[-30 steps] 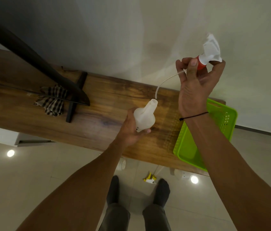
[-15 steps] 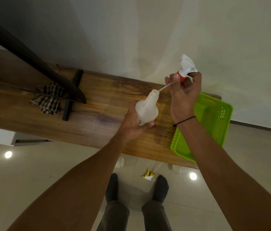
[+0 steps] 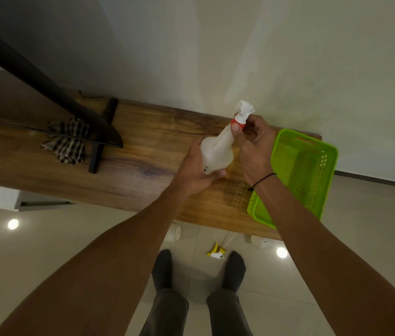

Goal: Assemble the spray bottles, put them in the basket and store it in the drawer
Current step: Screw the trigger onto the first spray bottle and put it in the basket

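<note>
Wooden shelf [image 3: 143, 151]: the landmark; it runs along the wall at hand height.
Green basket [image 3: 313, 166]: sits at the shelf's right end, hanging over its front edge, nothing seen inside, just right of the hands.
White bottle [image 3: 215, 154]: held above the shelf's right half, neck tilted up toward the wall.
Left hand [image 3: 196, 170]: wraps the bottle's body from below, fingers curled round it.
Right hand [image 3: 252, 141]: pinches the red collar [image 3: 237, 123] at the bottle's neck, thumb and fingers closed round it.
Spray head [image 3: 243, 111]: white, now seated on the neck; a second ago it was lifted high above the shelf with its dip tube hanging outside the bottle.
Dip tube: no longer seen, so it has likely slid inside.
Meaning: insertion looks done; the collar probably needs twisting tight before the bottle goes into the basket.
Yellow spray head [image 3: 215, 252]: lies on the floor below the shelf's front edge, between the feet; likely still to be fitted.
</note>
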Tool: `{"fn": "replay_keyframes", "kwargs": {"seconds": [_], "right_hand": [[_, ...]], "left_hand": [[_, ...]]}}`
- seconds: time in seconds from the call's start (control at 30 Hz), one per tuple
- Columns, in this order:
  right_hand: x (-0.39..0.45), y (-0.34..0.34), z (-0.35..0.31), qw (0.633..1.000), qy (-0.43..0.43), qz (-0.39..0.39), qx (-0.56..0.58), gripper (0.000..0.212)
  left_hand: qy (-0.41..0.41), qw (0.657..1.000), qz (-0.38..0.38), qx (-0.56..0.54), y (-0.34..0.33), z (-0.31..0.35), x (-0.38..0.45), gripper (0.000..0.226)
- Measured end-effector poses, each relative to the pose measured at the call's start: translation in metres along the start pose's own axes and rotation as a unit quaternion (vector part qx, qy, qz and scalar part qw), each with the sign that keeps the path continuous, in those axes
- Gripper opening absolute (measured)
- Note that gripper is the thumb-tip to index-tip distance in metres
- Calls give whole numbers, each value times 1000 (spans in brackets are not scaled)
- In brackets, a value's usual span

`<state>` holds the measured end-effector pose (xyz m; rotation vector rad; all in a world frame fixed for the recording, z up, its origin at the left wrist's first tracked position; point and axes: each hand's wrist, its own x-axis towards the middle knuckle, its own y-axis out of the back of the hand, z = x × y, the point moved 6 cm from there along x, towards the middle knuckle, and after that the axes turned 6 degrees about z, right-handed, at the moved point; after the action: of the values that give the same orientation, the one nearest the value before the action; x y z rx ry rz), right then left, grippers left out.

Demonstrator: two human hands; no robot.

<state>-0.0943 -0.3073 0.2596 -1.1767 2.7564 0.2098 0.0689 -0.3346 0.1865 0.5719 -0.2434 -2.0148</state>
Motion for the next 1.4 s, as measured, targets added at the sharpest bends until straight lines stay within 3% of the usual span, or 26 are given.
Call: {"fn": "replay_keyframes", "kwargs": {"seconds": [0.27,0.5,0.73,0.8,0.87,0.93,1.03,1.13,1.23,1.33,1.4], "right_hand": [[-1,7,14,999,-28,-26,16,26],[-4,6,30,983,-116,-108,90,27],[-7,3,25,992,-99,9,83,29],[-7,-1,22,991,-98,4,95,27],[-3,-1,18,988,-107,-9,112,26],[3,1,14,979,-123,-24,158,19],[7,0,7,962,-144,-65,224,18],[7,-1,3,952,-155,-91,247,24],[12,4,5,949,-179,-46,255,25],[15,13,11,948,-198,-9,248,34],[13,12,12,949,-199,-27,244,34]], "left_hand": [[7,1000,-9,8,-3,1,1,100],[56,993,-99,-31,-8,-15,1,103],[44,999,19,18,-11,-3,1,125],[70,997,21,-36,-12,-4,-2,115],[120,971,10,-207,-9,-7,-5,91],[218,909,-3,-355,-5,-18,-8,83],[343,836,-128,-408,-11,-26,-16,103],[370,778,-201,-467,-23,-12,-20,97],[316,767,-146,-539,-23,-4,-15,77],[253,788,-96,-553,-14,-6,-11,92],[262,794,-132,-533,-15,-8,-12,90]]}}
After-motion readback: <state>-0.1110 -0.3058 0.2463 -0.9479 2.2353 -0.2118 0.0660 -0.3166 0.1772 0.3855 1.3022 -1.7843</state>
